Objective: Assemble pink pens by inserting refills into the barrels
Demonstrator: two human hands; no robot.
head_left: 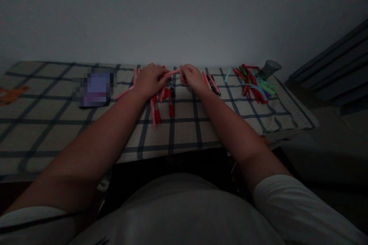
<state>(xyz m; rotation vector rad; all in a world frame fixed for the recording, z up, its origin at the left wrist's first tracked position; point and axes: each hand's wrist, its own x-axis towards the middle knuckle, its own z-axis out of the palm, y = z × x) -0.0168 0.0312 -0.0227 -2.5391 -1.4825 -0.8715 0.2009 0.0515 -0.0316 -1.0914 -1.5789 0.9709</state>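
Observation:
My left hand (151, 79) and my right hand (191, 76) meet over the middle of the table, each closed on one end of a pink pen (173, 72). The pen lies nearly level between them. Beneath and in front of my left hand is a loose pile of pink and red pens (155, 111), partly hidden by that hand. A single red pen (171, 109) points toward me at the pile's right side. Just right of my right hand lies a small group of pink and black pens (211, 83).
A phone-like device (96, 89) with a blurred screen lies on the left of the checked cloth (184, 136). To the right, a bunch of red, green and blue strips (253, 84) lies by a clear cup (269, 68). A plain wall (184, 19) rises behind the table.

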